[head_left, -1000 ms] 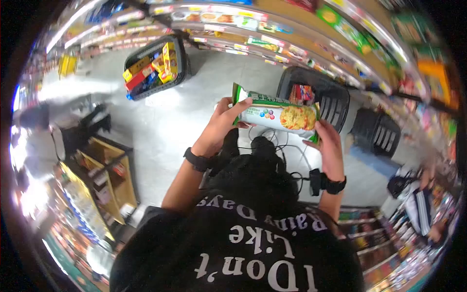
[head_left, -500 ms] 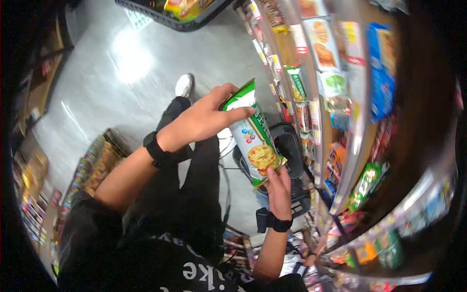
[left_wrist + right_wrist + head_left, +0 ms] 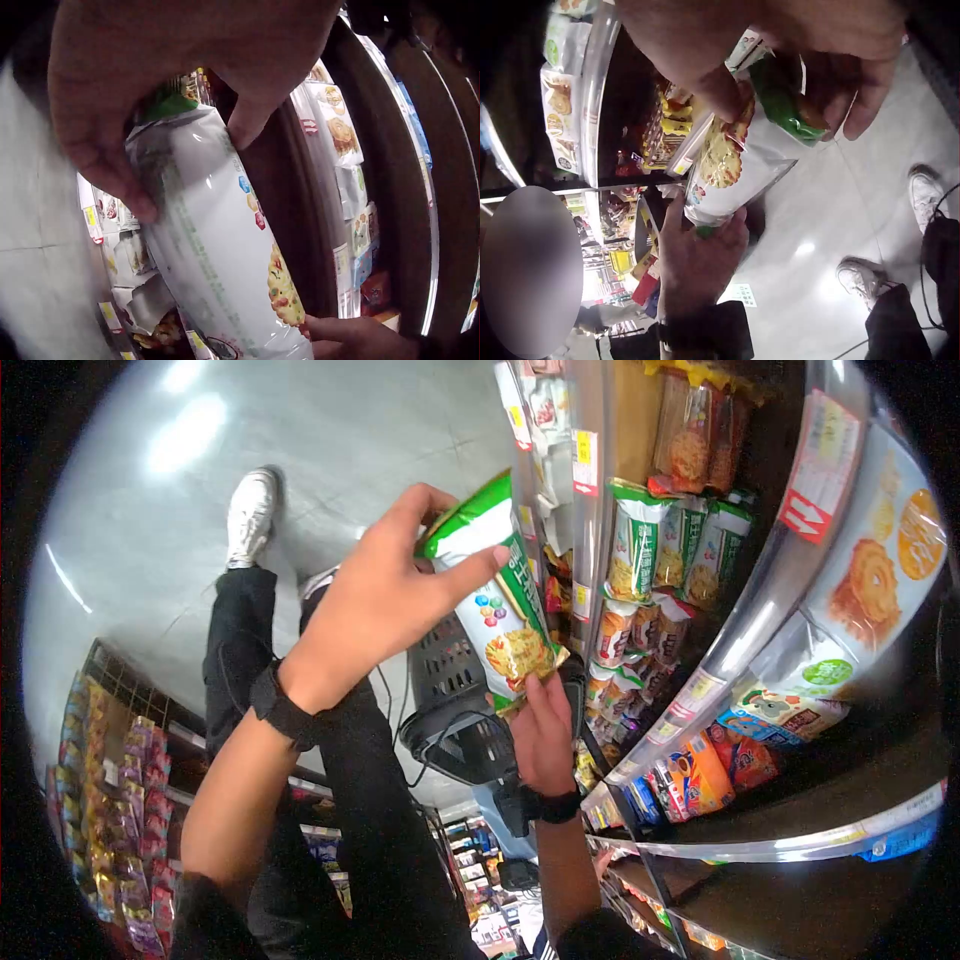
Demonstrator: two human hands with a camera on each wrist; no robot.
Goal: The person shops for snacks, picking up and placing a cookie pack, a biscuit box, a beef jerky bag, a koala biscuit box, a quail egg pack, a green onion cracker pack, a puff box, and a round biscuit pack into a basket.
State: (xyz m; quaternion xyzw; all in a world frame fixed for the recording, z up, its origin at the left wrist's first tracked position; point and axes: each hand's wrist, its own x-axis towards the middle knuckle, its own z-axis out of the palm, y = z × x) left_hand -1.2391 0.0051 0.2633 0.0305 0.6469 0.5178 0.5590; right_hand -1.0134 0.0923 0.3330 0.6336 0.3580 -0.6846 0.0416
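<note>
Store shelves (image 3: 742, 615) stand beside the person. Left hand (image 3: 370, 595) pinches one end of the biscuit pack (image 3: 497, 600), right hand (image 3: 545, 735) the other, in mid-air. It seems light, slippery, with breakable contents; sealed ends should be safest grip. Lower is a black basket (image 3: 440, 705).

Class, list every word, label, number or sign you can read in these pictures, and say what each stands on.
"士": Chinese character on the green band of the held biscuit pack; neighbouring characters unclear.
"士": same character, green-and-white shelf packs; the rest unclear.
Arrow sign, no words: large shelf price tag; figures too blurred to read.
Floor sheet, other tags and packaging: too small or blurred.
</note>
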